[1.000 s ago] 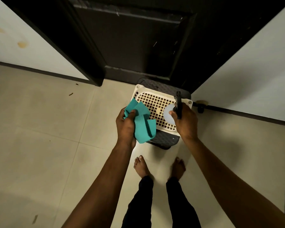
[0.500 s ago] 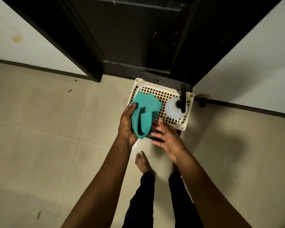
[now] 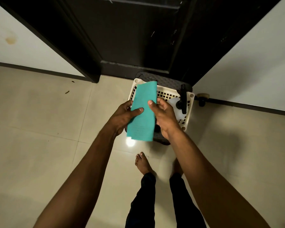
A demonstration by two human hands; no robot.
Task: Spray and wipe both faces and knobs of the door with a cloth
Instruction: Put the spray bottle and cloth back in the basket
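- The flat, teal rectangular cloth (image 3: 142,111), folded into a long strip with a fine woven texture, is hanging upright between both hands, just above the basket and in front of the door.
- The left hand (image 3: 123,115) is pinching the cloth's left edge, thumb lying across the front and fingers curled behind.
- The right hand (image 3: 164,116) is gripping the cloth's right edge, thumb pressing on the front and the other fingers curling behind it.
- The cream plastic basket with a square-holed lattice (image 3: 190,102) is sitting on the floor at the foot of the door; the cloth and the hands are covering most of it.
- The white round spray bottle with a black trigger head (image 3: 183,100) is standing in the basket's right side, just beside the right hand.
- The dark, panelled wooden door (image 3: 132,35) is filling the top of the view, its matte surface showing faint scratches.
- A dark textured mat (image 3: 168,81) is lying under the basket.
- The glossy beige floor tiles (image 3: 39,120) are reflecting a bright spot of light below the cloth.
- A small round door stopper (image 3: 202,97) is standing at the dark skirting of the right wall.
- Bare feet and black trouser legs are showing below the forearms.
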